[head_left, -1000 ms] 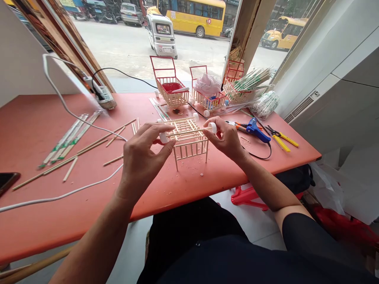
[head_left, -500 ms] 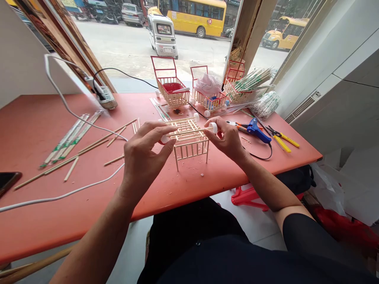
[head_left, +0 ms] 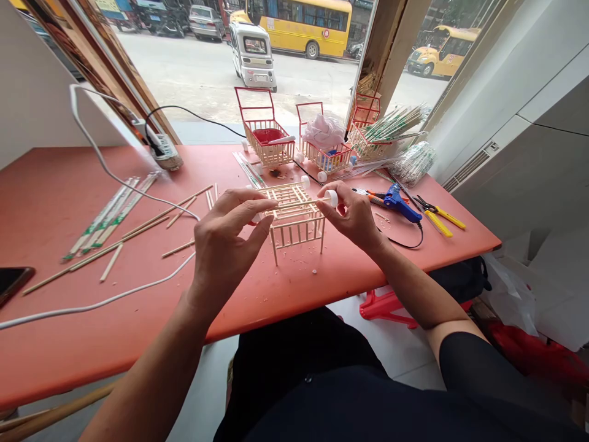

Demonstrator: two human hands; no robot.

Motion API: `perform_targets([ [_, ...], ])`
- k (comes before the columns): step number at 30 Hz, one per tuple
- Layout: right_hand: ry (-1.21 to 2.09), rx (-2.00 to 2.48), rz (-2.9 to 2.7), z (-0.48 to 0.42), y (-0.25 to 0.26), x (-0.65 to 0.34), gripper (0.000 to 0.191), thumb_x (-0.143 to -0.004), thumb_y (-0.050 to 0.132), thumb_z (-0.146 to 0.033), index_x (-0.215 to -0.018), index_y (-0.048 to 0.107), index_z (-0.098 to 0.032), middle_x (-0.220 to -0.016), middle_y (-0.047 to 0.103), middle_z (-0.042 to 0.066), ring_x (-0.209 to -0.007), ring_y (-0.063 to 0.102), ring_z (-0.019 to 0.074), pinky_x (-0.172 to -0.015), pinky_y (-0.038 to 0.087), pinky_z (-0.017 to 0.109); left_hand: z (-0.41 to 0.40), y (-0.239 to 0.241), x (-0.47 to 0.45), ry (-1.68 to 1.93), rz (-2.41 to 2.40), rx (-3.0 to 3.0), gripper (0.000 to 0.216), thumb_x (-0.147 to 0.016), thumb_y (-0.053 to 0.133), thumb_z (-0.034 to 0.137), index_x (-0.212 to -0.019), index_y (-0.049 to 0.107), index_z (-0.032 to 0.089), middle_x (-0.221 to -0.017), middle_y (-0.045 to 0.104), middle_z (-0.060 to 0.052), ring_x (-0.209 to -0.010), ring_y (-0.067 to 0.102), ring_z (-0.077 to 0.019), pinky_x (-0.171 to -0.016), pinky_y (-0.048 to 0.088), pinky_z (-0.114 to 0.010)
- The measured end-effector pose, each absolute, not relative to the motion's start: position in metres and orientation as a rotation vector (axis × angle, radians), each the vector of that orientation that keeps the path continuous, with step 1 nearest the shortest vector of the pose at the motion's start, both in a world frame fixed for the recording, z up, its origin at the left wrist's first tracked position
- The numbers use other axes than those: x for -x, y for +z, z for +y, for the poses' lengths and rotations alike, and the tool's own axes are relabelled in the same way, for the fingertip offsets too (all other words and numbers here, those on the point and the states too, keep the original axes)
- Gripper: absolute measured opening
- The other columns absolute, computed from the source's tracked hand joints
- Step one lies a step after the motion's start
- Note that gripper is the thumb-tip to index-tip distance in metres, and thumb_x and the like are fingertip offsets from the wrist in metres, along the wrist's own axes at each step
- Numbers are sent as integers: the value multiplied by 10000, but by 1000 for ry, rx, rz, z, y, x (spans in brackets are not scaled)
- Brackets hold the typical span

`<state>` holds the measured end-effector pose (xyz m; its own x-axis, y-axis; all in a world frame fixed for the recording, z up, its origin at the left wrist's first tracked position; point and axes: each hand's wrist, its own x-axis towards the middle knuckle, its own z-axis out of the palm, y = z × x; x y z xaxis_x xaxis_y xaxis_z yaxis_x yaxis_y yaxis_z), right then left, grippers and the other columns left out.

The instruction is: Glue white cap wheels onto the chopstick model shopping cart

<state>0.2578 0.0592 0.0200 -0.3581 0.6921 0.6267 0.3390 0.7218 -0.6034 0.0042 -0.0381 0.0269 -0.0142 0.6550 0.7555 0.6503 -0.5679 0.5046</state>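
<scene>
Wooden stick frame (head_left: pixel 297 230) stands upside down on the red surface (head_left: pixel 55 344), centre, between both hands. Left hand (head_left: pixel 221 245): fingers have curled in further over the last second and now pinch the left wheel (head_left: pixel 255 217), which was plain to see and is almost covered. Right hand (head_left: pixel 356 221): fingers stay closed on the right wheel (head_left: pixel 331 197). Axle stick (head_left: pixel 299 204) lies across the frame top between the wheels. Frame itself hasn't shifted. Likely the axle is being squeezed from both ends. Glue gun (head_left: pixel 400 202) lies near the right hand, untouched.
</scene>
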Motion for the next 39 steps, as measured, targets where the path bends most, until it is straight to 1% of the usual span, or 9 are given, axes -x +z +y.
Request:
perform_targets([
  [7,484,800,-1960,58,21,-258,616,-1038,667,-841,-986,705,-229,-770,611,-39,-623,460,121,-700,463,295,-38,28,-4,1692,1446,-2211,204,-1057,748,240,-1146,886,360,-1189,825,-36,-1033,811,-236,-822,711,-362],
  [10,493,802,-1961,57,21,-257,631,-1033,663,-854,-987,707,-226,-768,604,-40,-624,459,121,-707,465,296,-38,28,-4,1690,1436,-2231,208,-1057,747,223,-1146,887,349,-1194,829,-41,-1040,815,-232,-828,716,-351],
  [15,510,786,-1969,60,20,-259,604,-1012,742,-813,-1030,734,-210,-779,609,-47,-633,466,113,-711,457,282,-37,27,-5,1719,1452,-2285,210,-1048,744,177,-1141,879,307,-1169,840,-39,-1012,819,-205,-825,710,-315],
  [18,549,795,-1983,62,19,-262,627,-988,768,-825,-1101,762,-209,-810,643,-40,-640,479,112,-674,441,270,-36,26,-5,1731,1458,-2321,214,-1040,741,148,-1138,873,285,-1156,842,-35,-982,818,-187,-823,700,-294],
  [21,600,792,-2003,62,20,-266,662,-1029,698,-841,-1193,778,-204,-839,694,-24,-670,556,122,-683,457,268,-36,26,-4,1732,1452,-2328,212,-1033,752,142,-1139,871,282,-1160,844,-32,-949,812,-178,-823,694,-289],
  [23,626,774,-2019,62,21,-268,675,-1091,607,-824,-1251,775,-190,-820,716,-20,-700,619,132,-736,489,277,-36,26,-4,1732,1453,-2328,210,-1028,761,139,-1136,872,281,-1159,846,-32,-928,809,-176,-827,690,-292],
  [25,640,758,-2027,60,22,-268,679,-1132,543,-802,-1278,768,-178,-794,728,-21,-705,644,135,-785,514,289,-36,26,-4,1737,1454,-2328,205,-1024,763,135,-1129,873,272,-1151,847,-36,-910,806,-176,-827,684,-293],
  [30,644,750,-2008,60,22,-267,656,-1130,549,-802,-1234,763,-190,-784,737,-24,-695,653,135,-825,553,300,-35,25,-5,1734,1450,-2325,215,-1013,765,122,-1132,873,264,-1153,847,-38,-879,797,-176,-818,672,-301],
  [39,634,768,-1978,59,22,-265,640,-1106,586,-810,-1170,768,-200,-766,751,-22,-694,662,142,-863,570,317,-34,26,-5,1744,1417,-2329,223,-1019,747,114,-1125,870,267,-1147,842,-37,-942,812,-183,-817,681,-293],
])
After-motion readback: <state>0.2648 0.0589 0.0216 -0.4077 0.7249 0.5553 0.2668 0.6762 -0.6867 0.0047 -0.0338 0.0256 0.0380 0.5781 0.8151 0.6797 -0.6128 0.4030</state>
